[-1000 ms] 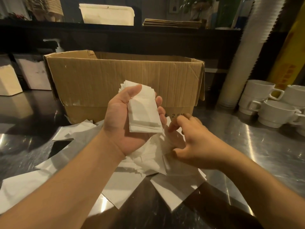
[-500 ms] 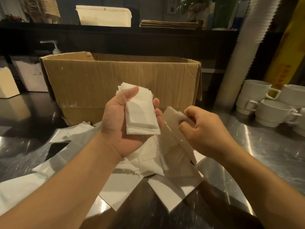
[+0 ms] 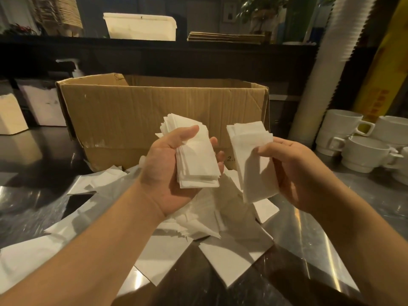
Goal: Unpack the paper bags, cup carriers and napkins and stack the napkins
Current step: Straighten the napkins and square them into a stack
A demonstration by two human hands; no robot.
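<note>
Head view: left hand [image 3: 167, 166] grip around napkin stack [image 3: 196, 160], right hand [image 3: 293, 171] pinching napkins [image 3: 254, 164], fingers half hidden.

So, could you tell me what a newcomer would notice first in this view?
Probably the two hands raised mid-frame: the left hand grips a napkin stack, and the right hand pinches a smaller napkin bunch. Behind them stands an open cardboard box; loose napkins litter the steel counter below.

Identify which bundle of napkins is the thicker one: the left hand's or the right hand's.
The napkin stack in the left hand: many layered edges show, while the right hand pinches only a few napkins.
</note>
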